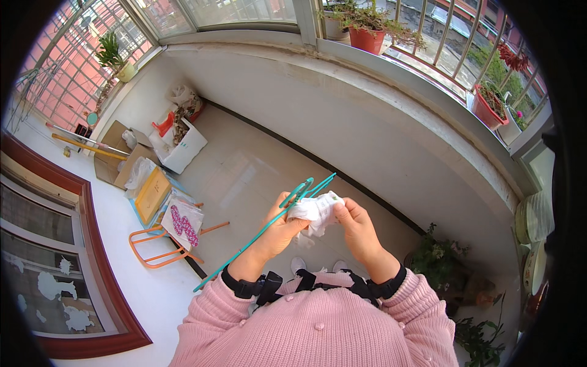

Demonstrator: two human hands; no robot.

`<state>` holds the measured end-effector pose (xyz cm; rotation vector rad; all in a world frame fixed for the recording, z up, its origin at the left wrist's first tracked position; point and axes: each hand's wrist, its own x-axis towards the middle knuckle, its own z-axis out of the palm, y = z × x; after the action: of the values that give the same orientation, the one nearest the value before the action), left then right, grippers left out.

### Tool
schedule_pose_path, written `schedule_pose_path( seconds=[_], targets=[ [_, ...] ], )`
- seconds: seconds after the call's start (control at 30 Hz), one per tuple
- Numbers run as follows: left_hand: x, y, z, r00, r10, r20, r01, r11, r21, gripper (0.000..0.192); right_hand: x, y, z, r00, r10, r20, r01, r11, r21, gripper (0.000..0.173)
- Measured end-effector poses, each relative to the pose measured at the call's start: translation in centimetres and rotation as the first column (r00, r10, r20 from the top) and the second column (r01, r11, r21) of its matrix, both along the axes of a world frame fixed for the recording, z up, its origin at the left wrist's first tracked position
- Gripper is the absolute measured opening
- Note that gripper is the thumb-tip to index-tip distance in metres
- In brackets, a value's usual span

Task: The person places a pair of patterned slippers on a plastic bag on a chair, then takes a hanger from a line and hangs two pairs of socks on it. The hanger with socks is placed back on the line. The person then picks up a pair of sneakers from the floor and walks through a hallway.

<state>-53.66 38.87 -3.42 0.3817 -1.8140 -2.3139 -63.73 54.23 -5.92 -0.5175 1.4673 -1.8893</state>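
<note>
In front of my body, both hands hold a crumpled white cloth (pixel 316 210), its kind not plain. My left hand (pixel 277 231) grips the cloth's left part between thumb and fingers. A teal clothes hanger (pixel 247 244) lies across that same hand, its hook end up by the fingers and one long arm running down along my forearm. With thumb and forefinger, my right hand (pixel 360 229) pinches the cloth's upper right edge. Part of the cloth hangs below, between the hands.
An orange-framed folding chair (pixel 151 265) stands at left, bearing a pink-patterned item (pixel 182 225). Beyond it are cardboard boxes (pixel 110 158) and a white foam box (pixel 185 149). Leafy plants (pixel 435 257) stand at right; potted plants (pixel 367 40) line the barred window sill.
</note>
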Motion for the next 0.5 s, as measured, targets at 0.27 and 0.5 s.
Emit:
schedule_pose_path(
  seconds=[0.27,0.5],
  targets=[
    [0.18,-0.28,-0.19,0.995,0.101,0.022,-0.100,0.994,-0.041,0.023,-0.11,0.02,0.53,0.943,-0.215,0.254,0.248,0.963,-0.106,0.026],
    [0.34,-0.39,0.49,0.990,0.119,0.070,-0.117,0.993,-0.033,0.020,-0.88,0.81,0.63,0.919,-0.180,0.350,0.241,0.961,-0.138,0.025]
  ],
)
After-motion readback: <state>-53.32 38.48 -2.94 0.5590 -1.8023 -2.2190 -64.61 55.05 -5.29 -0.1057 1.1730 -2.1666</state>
